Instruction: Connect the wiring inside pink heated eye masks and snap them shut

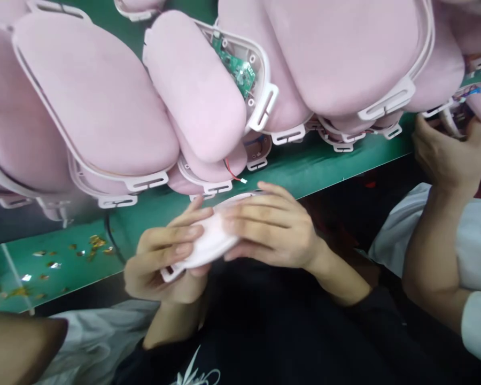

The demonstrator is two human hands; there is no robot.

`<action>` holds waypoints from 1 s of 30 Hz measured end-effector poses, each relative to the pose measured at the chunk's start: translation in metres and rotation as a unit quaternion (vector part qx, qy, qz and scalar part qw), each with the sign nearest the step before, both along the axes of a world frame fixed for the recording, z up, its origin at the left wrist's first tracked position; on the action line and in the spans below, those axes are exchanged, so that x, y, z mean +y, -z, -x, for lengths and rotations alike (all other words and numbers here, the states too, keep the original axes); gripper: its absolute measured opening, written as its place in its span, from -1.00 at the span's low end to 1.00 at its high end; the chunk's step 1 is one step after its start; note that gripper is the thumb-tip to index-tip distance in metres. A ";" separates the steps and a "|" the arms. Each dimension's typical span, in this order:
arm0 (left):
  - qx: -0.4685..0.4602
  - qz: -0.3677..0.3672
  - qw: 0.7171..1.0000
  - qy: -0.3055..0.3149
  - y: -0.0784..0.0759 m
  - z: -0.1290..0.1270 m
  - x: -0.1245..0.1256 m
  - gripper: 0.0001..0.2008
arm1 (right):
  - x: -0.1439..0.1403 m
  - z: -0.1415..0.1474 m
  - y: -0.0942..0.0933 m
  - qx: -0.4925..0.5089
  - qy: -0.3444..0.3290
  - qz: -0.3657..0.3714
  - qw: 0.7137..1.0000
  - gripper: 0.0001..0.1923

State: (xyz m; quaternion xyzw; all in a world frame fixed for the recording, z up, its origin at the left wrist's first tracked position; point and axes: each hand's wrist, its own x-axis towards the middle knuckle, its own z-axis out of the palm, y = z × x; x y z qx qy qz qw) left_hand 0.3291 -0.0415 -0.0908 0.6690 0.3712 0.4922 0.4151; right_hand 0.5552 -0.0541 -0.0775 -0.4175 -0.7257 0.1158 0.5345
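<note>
Both my hands grip a pale pink padded shell (212,240) with a white plastic rim, held in front of my chest at the bench edge. My left hand (168,251) wraps its left end, beside a white slotted strap loop. Across the top and right end lie the fingers of my right hand (272,224); its thumb side is hidden. Just beyond, on the bench, sits a stack of similar pink padded shells (196,85). One open white housing (260,59) there shows a green circuit board (240,72). A red lead with a white connector (242,181) hangs out nearby.
More pink shells with slotted loops (100,96) crowd the green bench (296,171). Gold and silver scraps (98,241) lie at left near a black cable (112,235). A co-worker's hand (451,152) handles a part at right; another person's arm (20,342) is at lower left.
</note>
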 end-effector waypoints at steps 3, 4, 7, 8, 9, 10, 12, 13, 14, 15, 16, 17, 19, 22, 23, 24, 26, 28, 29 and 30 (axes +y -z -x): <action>0.023 -0.189 0.980 -0.058 -0.012 0.014 0.014 -0.85 | -0.001 -0.012 0.016 -0.007 0.034 0.088 0.996 -0.66; 0.067 -0.201 0.976 -0.048 -0.019 0.018 0.016 -0.80 | -0.002 -0.012 0.023 0.019 0.037 0.105 0.994 -0.67; 0.298 -0.192 0.934 -0.034 -0.040 0.021 0.015 -0.58 | -0.005 -0.003 0.039 0.081 0.001 0.083 0.993 -0.68; 0.366 -0.194 0.910 -0.020 -0.045 0.019 0.013 -0.55 | -0.005 0.001 0.042 0.085 -0.012 0.069 0.994 -0.69; 0.406 -0.198 0.892 0.002 -0.048 0.015 0.012 -0.54 | -0.005 0.006 0.044 0.086 -0.021 0.060 0.994 -0.68; 0.418 -0.205 0.885 0.025 -0.048 0.012 0.011 -0.57 | -0.004 0.009 0.046 0.088 -0.027 0.056 0.994 -0.67; 0.394 -0.230 0.889 0.042 -0.044 0.004 0.011 -0.66 | -0.002 0.012 0.048 0.098 -0.026 0.054 0.993 -0.62; 0.381 -0.247 0.891 0.037 -0.040 0.002 0.010 -0.67 | -0.002 0.012 0.048 0.103 -0.025 0.053 0.993 -0.61; 0.376 -0.260 0.889 0.028 -0.036 0.000 0.010 -0.65 | -0.001 0.012 0.049 0.105 -0.030 0.049 0.993 -0.62; 0.377 -0.268 0.886 0.020 -0.031 -0.001 0.010 -0.62 | -0.001 0.012 0.050 0.104 -0.036 0.043 0.993 -0.65; 0.376 -0.277 0.884 0.013 -0.027 -0.001 0.009 -0.61 | -0.001 0.012 0.052 0.104 -0.038 0.038 0.993 -0.68; 0.373 -0.286 0.882 0.009 -0.023 -0.001 0.009 -0.59 | -0.001 0.012 0.053 0.104 -0.036 0.034 0.993 -0.71; 0.358 -0.313 0.880 -0.005 -0.016 -0.002 0.008 -0.58 | -0.001 0.014 0.054 0.109 -0.021 0.029 0.993 -0.75; 0.335 -0.351 0.873 -0.050 -0.009 -0.006 0.008 -0.57 | 0.000 0.019 0.055 0.128 0.005 0.025 0.991 -0.79; 0.336 -0.355 0.871 -0.059 -0.008 -0.006 0.009 -0.57 | 0.001 0.020 0.055 0.132 0.009 0.025 0.991 -0.80; 0.337 -0.354 0.870 -0.061 -0.009 -0.006 0.009 -0.58 | 0.001 0.020 0.054 0.133 0.008 0.026 0.991 -0.80; 0.344 -0.331 0.878 -0.027 -0.013 -0.001 0.011 -0.60 | 0.000 0.017 0.051 0.125 -0.007 0.035 0.991 -0.80; 0.351 -0.290 0.890 0.023 -0.019 0.008 0.015 -0.57 | 0.000 0.013 0.047 0.115 -0.022 0.053 0.992 -0.77; 0.352 -0.270 0.895 0.039 -0.022 0.013 0.016 -0.55 | 0.000 0.012 0.045 0.110 -0.023 0.062 0.992 -0.75; 0.350 -0.256 0.900 0.044 -0.024 0.018 0.018 -0.54 | -0.001 0.011 0.042 0.101 -0.020 0.069 0.992 -0.73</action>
